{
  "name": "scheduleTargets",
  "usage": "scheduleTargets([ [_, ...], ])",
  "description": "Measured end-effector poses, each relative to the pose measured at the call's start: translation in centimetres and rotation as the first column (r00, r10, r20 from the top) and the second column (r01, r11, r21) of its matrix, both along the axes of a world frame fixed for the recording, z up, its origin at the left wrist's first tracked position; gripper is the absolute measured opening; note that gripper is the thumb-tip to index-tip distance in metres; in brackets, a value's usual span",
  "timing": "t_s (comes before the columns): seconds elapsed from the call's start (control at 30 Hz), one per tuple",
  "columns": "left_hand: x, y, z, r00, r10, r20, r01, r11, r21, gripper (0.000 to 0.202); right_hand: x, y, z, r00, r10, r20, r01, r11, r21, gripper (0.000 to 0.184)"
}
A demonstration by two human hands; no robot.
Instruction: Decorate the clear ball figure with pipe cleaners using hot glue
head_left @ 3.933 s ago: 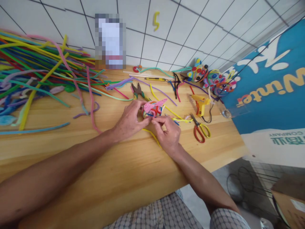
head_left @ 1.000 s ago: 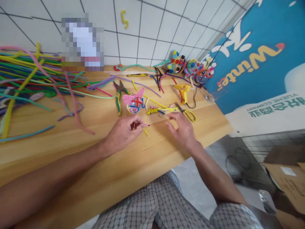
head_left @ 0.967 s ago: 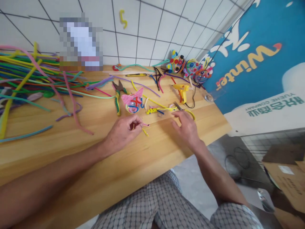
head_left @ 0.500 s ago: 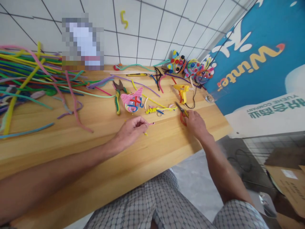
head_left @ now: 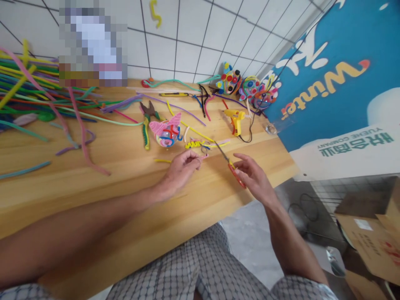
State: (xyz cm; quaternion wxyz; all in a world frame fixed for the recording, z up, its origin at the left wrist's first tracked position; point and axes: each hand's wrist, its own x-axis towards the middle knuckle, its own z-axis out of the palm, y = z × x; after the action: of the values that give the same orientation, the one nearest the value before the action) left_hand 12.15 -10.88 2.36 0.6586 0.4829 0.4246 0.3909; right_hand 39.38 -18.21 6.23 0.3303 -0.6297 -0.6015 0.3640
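My right hand (head_left: 253,177) grips red-handled scissors (head_left: 230,166), lifted just above the wooden table (head_left: 131,200), blades pointing up-left towards my other hand. My left hand (head_left: 181,167) rests on the table with its fingers pinched on a short pink pipe-cleaner piece (head_left: 203,157). Just beyond it lie a coiled yellow pipe cleaner (head_left: 193,144) and a pink-winged pipe-cleaner figure (head_left: 166,132). A short yellow offcut (head_left: 162,161) lies left of my left hand.
Green-handled pliers (head_left: 146,121) lie left of the figure. A yellow glue gun (head_left: 235,121) and colourful finished figures (head_left: 246,87) sit at the back right. Several long pipe cleaners (head_left: 40,96) pile up at the left. A blue box (head_left: 337,83) stands by the table's right edge.
My right hand reached right to the scissors, took hold of them and brought them back towards my left hand. The left hand kept its pinch on the small piece.
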Motion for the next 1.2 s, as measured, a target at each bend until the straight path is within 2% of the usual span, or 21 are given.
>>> scheduleTargets([
  [0.13,-0.1,0.0,0.1,0.996,0.026,0.084,-0.02,0.997,-0.07,0.019,-1.9,-0.3,-0.1,0.997,0.066,-0.03,-0.065,0.997,0.034,0.049],
  [0.27,-0.1,-0.2,0.3,0.994,0.024,0.108,-0.014,0.996,-0.091,0.024,-3.8,-0.3,-1.0,0.987,0.057,0.15,-0.075,0.99,0.116,0.04],
  [0.37,-0.1,-0.3,0.4,0.991,0.035,0.13,-0.024,0.996,-0.085,0.025,-6.5,-1.4,-1.3,0.943,0.115,0.312,-0.113,0.993,-0.023,0.04],
  [0.43,0.0,-0.4,0.5,0.985,0.055,0.161,-0.041,0.995,-0.091,0.028,-8.9,-2.5,-1.3,0.876,0.207,0.436,-0.156,0.976,-0.149,0.049],
  [0.5,0.1,-0.5,0.5,0.981,0.07,0.182,-0.053,0.994,-0.098,0.031,-11.3,-3.5,-1.2,0.777,0.281,0.564,-0.175,0.956,-0.234,0.064],
  [0.6,0.2,-0.6,0.4,0.979,0.07,0.192,-0.049,0.993,-0.109,0.033,-13.8,-4.1,-1.0,0.649,0.313,0.694,-0.145,0.946,-0.292,0.086],
  [0.67,0.2,-0.7,0.3,0.98,0.073,0.187,-0.054,0.993,-0.105,0.032,-14.3,-3.9,-0.9,0.603,0.308,0.736,-0.106,0.945,-0.309,0.093],
  [0.77,0.0,-0.8,0.2,0.984,0.072,0.166,-0.059,0.995,-0.08,0.029,-13.7,-3.5,-0.7,0.566,0.274,0.778,-0.048,0.953,-0.301,0.08],
  [0.9,-0.4,-0.5,-0.2,0.988,0.067,0.139,-0.064,0.998,-0.025,0.023,-11.3,-3.4,-0.6,0.526,0.212,0.824,-0.043,0.974,-0.224,0.038],
  [0.97,-0.5,-0.2,-0.5,0.988,0.075,0.136,-0.073,0.997,-0.02,0.023,-9.7,-3.5,-0.6,0.551,0.174,0.816,-0.051,0.983,-0.175,0.03],
  [1.0,-0.6,-0.1,-0.6,0.987,0.081,0.138,-0.078,0.997,-0.023,0.024,-8.9,-3.5,-0.5,0.589,0.157,0.792,-0.055,0.986,-0.155,0.031],
  [1.07,-0.6,0.0,-0.7,0.987,0.081,0.137,-0.078,0.997,-0.029,0.025,-7.4,-3.3,-0.4,0.718,0.126,0.685,-0.057,0.991,-0.123,0.035],
  [1.13,-0.6,0.1,-0.7,0.989,0.067,0.129,-0.063,0.997,-0.033,0.027,-6.3,-2.9,-0.3,0.863,0.109,0.493,-0.071,0.993,-0.095,0.035],
  [1.2,-0.6,0.1,-0.6,0.992,0.055,0.117,-0.051,0.998,-0.03,0.028,-5.8,-2.6,-0.3,0.95,0.102,0.294,-0.088,0.994,-0.059,0.035],
])
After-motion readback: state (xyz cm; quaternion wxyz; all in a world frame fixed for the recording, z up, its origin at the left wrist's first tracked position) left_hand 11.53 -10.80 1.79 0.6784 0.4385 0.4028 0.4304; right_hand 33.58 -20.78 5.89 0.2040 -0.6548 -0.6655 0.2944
